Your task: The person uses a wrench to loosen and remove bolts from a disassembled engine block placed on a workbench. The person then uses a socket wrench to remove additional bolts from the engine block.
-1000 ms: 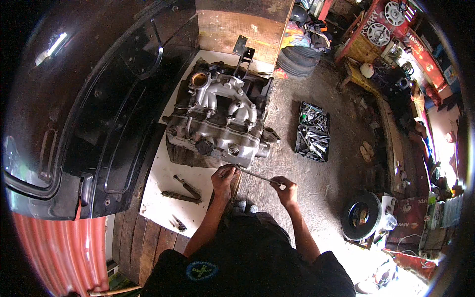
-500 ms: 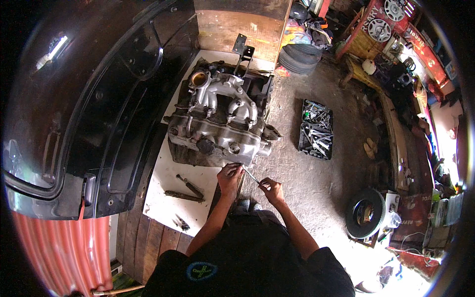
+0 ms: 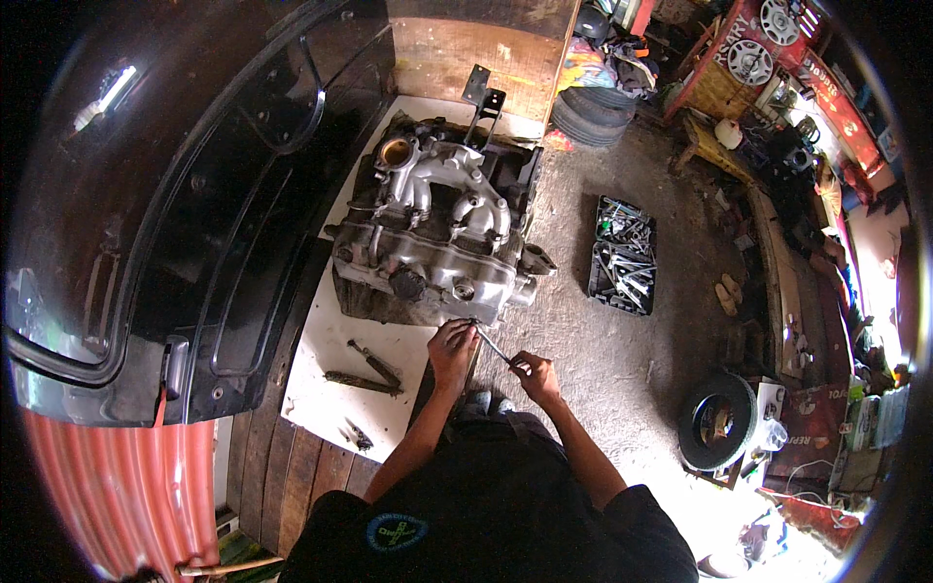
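Observation:
A grey metal engine (image 3: 428, 223) stands on a white board (image 3: 316, 394), its ribbed valve cover turned toward me. At its near right lower edge, my left hand (image 3: 452, 352) is closed, its fingertips pinching the far end of a slim metal wrench (image 3: 494, 346). My right hand (image 3: 535, 376) is closed around the near end of that wrench, which slants between the two hands. The fingers hide both ends of the wrench, so I cannot tell whether it sits on a bolt. Dark, greasy elongated parts (image 3: 374, 367) lie on the board left of my left hand.
A black case of wrenches and sockets (image 3: 623, 257) lies open on the concrete floor to the right. Beyond it are stacked tyres (image 3: 593, 117); another tyre (image 3: 717, 421) is at lower right. A black vehicle panel (image 3: 194, 223) borders the board's left.
The view has shifted very slightly. Both hands keep their hold on the wrench, with almost no visible movement.

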